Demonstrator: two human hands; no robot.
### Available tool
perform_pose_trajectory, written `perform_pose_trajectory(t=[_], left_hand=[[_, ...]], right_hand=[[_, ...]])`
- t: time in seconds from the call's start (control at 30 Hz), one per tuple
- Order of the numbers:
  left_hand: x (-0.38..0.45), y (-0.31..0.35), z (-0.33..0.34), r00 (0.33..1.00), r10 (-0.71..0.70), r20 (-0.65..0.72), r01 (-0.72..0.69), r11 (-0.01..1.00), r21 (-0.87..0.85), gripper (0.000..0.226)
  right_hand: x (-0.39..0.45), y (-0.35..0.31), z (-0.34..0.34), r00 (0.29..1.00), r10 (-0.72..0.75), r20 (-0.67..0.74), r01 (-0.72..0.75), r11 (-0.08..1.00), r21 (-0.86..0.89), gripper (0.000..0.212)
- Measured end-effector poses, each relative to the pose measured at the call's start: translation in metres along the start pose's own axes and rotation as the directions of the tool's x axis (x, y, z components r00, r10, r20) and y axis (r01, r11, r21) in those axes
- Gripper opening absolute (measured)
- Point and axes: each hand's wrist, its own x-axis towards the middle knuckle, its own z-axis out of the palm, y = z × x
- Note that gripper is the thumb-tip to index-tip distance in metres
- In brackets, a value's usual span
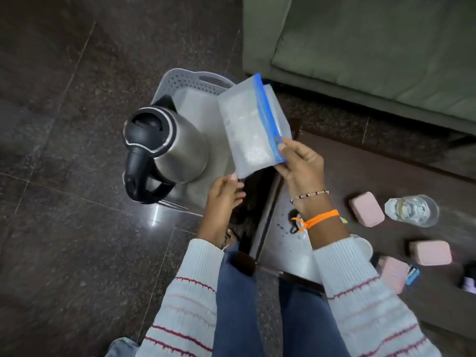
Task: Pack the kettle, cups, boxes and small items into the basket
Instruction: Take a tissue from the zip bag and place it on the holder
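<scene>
One zip bag [251, 130], clear with a blue seal strip, is hanging over the basket [185, 79]; I am holding it by the lower end of that strip, right hand [300, 163] pinching with thumb and fingers curled around the edge. I am judging it light, limp and a little slick, so the stiffer seal strip looks like the surest place to grip; the contents are too blurred to tell. My left hand [224, 191] is hovering just beside the bag's bottom corner, fingers loosely bent, gripping nothing.

One kettle [164, 148], steel body with black lid and handle, is already standing in the basket on the floor. I am judging it heavy and rigid, best carried by the handle.

Three pink boxes [367, 212] are waiting on the desk [360, 171] to my right, stiff and easy to grasp by their sides. One glass cup [412, 210] is standing next to them, fragile and smooth, so I would take it around the wall. Several small items, too dim to identify, are lying near my right wrist.
</scene>
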Motion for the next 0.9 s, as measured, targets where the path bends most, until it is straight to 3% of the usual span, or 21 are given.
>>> perform_pose_trajectory(t=[0.07, 0.13, 0.23, 0.4, 0.6, 0.73, 0.8, 0.9], left_hand=[[-0.013, -0.002, 0.021, 0.994, -0.049, 0.097, 0.053, 0.998, -0.037, 0.013], [-0.029, -0.009, 0.043, 0.988, -0.01, 0.152, 0.016, 0.999, -0.04, 0.016], [-0.052, -0.029, 0.074, 0.986, 0.04, 0.164, -0.047, 0.998, 0.035, 0.024], [-0.087, -0.068, 0.123, 0.978, -0.019, 0.206, -0.015, 0.986, 0.164, 0.036], [-0.111, -0.095, 0.178, 0.964, -0.095, 0.249, 0.032, 0.969, 0.244, 0.031], [-0.124, -0.096, 0.209, 0.962, -0.161, 0.221, 0.084, 0.943, 0.321, 0.035], [-0.127, -0.098, 0.219, 0.964, -0.135, 0.231, 0.055, 0.944, 0.324, 0.034], [-0.133, -0.099, 0.233, 0.977, -0.044, 0.208, -0.024, 0.948, 0.317, 0.03]], right_hand=[[-0.019, -0.002, -0.034, 0.998, 0.064, 0.02, -0.065, 0.994, 0.084, 0.021], [-0.036, -0.001, -0.069, 0.996, 0.086, 0.018, -0.087, 0.994, 0.065, 0.022], [-0.057, 0.005, -0.122, 0.999, 0.004, -0.045, -0.013, 0.98, -0.198, 0.023], [-0.078, 0.002, -0.204, 0.976, -0.218, -0.002, 0.18, 0.814, -0.552, 0.018], [-0.089, -0.013, -0.262, 0.987, -0.144, 0.077, 0.163, 0.898, -0.41, 0.035], [-0.094, -0.019, -0.287, 0.986, -0.161, 0.049, 0.167, 0.888, -0.428, 0.027], [-0.096, -0.022, -0.297, 0.984, -0.163, 0.077, 0.18, 0.864, -0.471, 0.016], [-0.101, -0.027, -0.307, 0.979, -0.157, 0.131, 0.201, 0.851, -0.484, 0.016]])
